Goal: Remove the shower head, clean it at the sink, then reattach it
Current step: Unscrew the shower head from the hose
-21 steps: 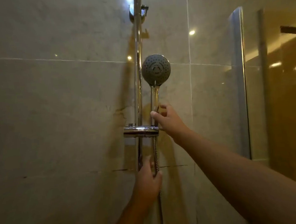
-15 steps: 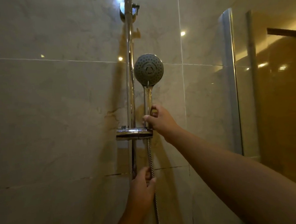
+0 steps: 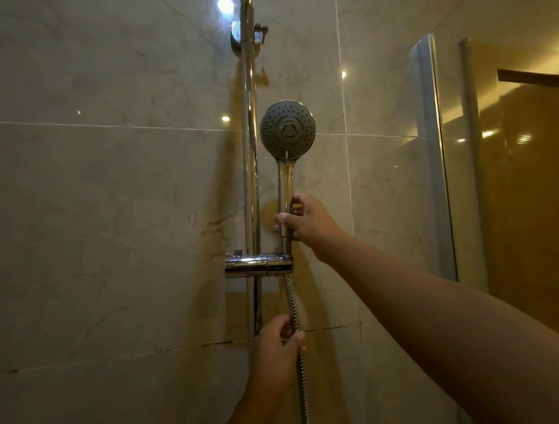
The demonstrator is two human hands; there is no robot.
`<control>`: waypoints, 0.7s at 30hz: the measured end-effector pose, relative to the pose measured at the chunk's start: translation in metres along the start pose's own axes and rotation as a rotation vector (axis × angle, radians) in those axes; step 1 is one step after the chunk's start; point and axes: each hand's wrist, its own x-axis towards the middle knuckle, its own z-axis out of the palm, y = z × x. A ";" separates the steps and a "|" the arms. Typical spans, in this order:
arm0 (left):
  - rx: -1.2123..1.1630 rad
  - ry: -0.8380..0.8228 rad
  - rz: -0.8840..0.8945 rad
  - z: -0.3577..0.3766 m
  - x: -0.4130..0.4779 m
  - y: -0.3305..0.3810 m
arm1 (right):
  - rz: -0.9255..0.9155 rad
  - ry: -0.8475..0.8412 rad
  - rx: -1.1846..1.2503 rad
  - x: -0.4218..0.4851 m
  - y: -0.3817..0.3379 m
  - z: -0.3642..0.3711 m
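Round grey shower head (image 3: 287,130), upright, chrome handle in holder (image 3: 258,265)

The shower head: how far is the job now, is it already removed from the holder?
Done: nothing yet that shows. The shower head sits upright with its handle in the chrome holder on the rail. In hand: the right hand grips the handle just above the holder, and the left hand holds the hose below it. Left: lifting it out, cleaning at the sink, reattaching.
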 end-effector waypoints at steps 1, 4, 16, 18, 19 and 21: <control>-0.014 -0.004 0.004 -0.001 0.002 0.003 | 0.003 0.004 0.008 0.002 -0.003 -0.003; -0.048 -0.033 0.018 -0.003 0.008 0.013 | -0.006 0.022 0.027 0.007 -0.010 -0.012; -0.171 -0.189 -0.043 0.029 -0.038 0.038 | 0.050 -0.036 -0.029 -0.043 -0.011 -0.071; -0.178 -0.190 -0.044 0.036 -0.054 0.041 | 0.074 -0.062 -0.013 -0.064 -0.010 -0.081; -0.191 -0.187 -0.054 0.040 -0.062 0.042 | 0.081 -0.076 -0.004 -0.075 -0.008 -0.086; -0.235 -0.170 -0.082 0.047 -0.076 0.046 | 0.089 -0.091 0.022 -0.099 -0.002 -0.093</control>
